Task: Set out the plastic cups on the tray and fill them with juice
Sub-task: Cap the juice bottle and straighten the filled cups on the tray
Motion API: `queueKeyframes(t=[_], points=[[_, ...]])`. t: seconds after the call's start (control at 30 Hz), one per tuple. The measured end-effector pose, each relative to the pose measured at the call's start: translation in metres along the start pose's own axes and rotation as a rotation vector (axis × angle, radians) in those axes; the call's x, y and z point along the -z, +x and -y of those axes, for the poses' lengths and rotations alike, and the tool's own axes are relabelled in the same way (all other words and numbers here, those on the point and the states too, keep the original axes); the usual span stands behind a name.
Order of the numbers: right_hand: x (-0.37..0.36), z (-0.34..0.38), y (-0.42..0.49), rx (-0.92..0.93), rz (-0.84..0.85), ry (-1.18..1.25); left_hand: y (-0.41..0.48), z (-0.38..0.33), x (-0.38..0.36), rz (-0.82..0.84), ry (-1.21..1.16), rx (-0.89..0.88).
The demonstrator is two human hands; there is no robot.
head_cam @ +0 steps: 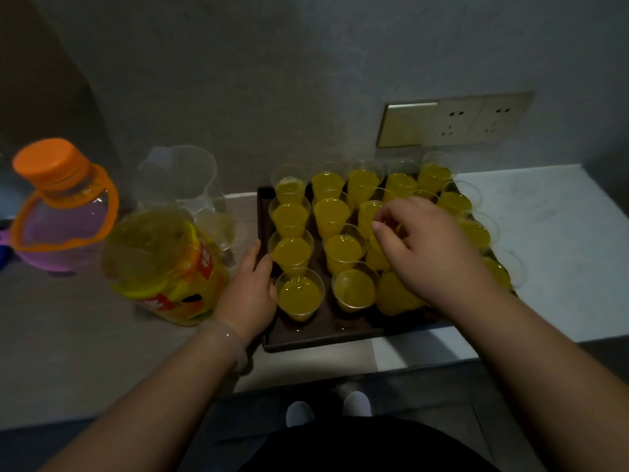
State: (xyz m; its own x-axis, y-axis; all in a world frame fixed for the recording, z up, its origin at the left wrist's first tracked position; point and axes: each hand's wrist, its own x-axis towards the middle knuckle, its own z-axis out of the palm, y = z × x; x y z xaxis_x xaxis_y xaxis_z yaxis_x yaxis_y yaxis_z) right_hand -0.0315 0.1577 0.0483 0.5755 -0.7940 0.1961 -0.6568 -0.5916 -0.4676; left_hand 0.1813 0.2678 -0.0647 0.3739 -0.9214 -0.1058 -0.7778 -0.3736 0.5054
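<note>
Many filled cups (299, 294) crowd the tray (323, 338); left hand (248, 291) rests flat against its rim, seemingly steadying it, while right hand (425, 247) fingers (381, 226) pinch 1 cup (369, 211), likely aligning it.

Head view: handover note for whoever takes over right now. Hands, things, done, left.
Left hand: open, resting on the tray's left rim.
Right hand: over the tray's middle, fingers curled at a cup rim; grip unclear.
Cups: in rows on the tray, all visible ones holding juice.
Juice bottle: on the counter left of the tray, clear pitcher behind it.
Done: cups set out and filled.
Left: check the cups hidden under the right hand.
</note>
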Motion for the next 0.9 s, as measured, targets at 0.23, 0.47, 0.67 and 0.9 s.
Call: queueKeyframes(t=[0.23,0.47,0.67,0.9], points=[[-0.01,-0.015,-0.016,0.05,0.011,-0.098,-0.001,0.0,0.0,-0.009,-0.021,0.003],[-0.001,-0.033,-0.008,0.085,0.025,-0.144,0.005,0.001,-0.005,-0.031,-0.013,0.016],[0.021,-0.068,0.0,0.05,-0.052,-0.067,0.005,0.003,-0.011,-0.065,-0.017,0.012],[0.05,-0.126,0.015,-0.02,-0.081,-0.059,0.008,0.0,-0.012,-0.054,-0.003,0.038]])
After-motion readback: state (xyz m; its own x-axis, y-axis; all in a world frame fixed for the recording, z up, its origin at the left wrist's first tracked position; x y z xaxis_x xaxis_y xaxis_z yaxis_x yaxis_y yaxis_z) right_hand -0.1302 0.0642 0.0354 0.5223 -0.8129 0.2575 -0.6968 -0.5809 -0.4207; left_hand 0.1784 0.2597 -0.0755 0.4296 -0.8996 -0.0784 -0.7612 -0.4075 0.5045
